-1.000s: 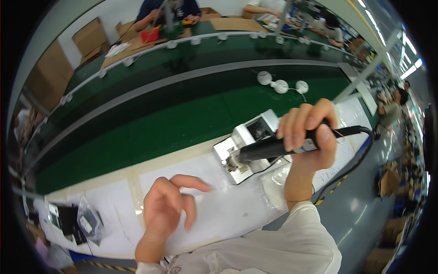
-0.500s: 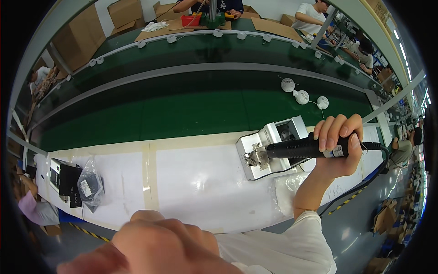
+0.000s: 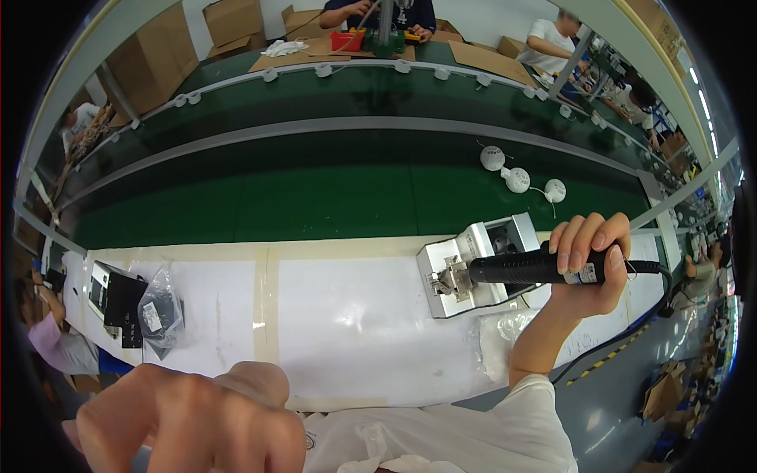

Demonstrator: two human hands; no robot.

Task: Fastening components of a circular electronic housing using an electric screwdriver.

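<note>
My right hand point(image 3: 590, 256) is closed around a black electric screwdriver point(image 3: 512, 268), held nearly level with its cord running off to the right. The screwdriver's front end points left at the metal bracket of a silver box-like machine point(image 3: 442, 266), which looks like a screw feeder with an open bin. Whether the tip touches the bracket I cannot tell. Close to the camera at the lower left is my left hand point(image 3: 197, 418), raised above the table's near edge with its fingers curled in. Anything inside those fingers is hidden.
A black box-shaped unit point(image 3: 118, 306) and a dark item in a clear plastic bag point(image 3: 161, 311) lie on the white tabletop's left. Another clear bag point(image 3: 498, 343) lies below the silver machine. Three white round units point(image 3: 516, 180) with wires sit on the green belt point(image 3: 315, 201). Co-workers sit beyond.
My left hand has moved left and down in the picture. The view has shifted slightly, while my right hand keeps the screwdriver at the silver machine.
</note>
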